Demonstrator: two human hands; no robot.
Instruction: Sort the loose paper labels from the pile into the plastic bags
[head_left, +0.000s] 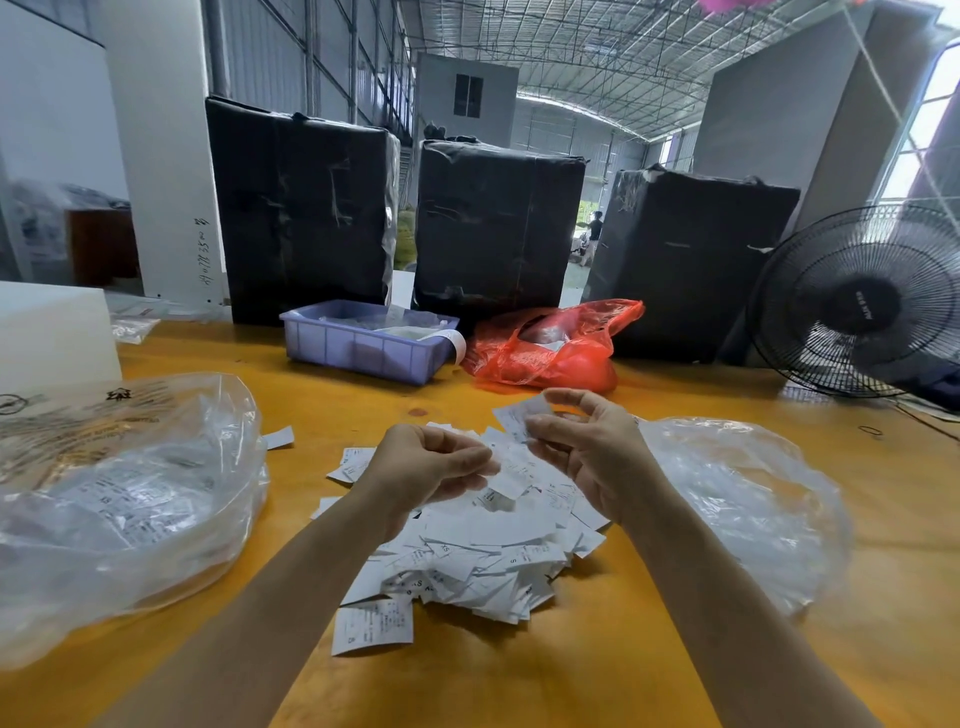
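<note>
A pile of white paper labels (467, 561) lies on the yellow table (597, 665) in front of me. My left hand (421, 467) hovers over the pile and pinches a label (506, 483) between thumb and fingers. My right hand (587, 447) is raised a little higher and pinches another label (519, 415) at its fingertips. A clear plastic bag (124, 499) with labels inside lies to the left of the pile. A second clear plastic bag (748, 499) lies to the right.
At the back of the table stand a purple plastic bin (363, 348), a red plastic bag (550, 348) and three black wrapped bales (493, 223). A black fan (857, 301) is at the right edge. A white box (52, 332) sits at the far left.
</note>
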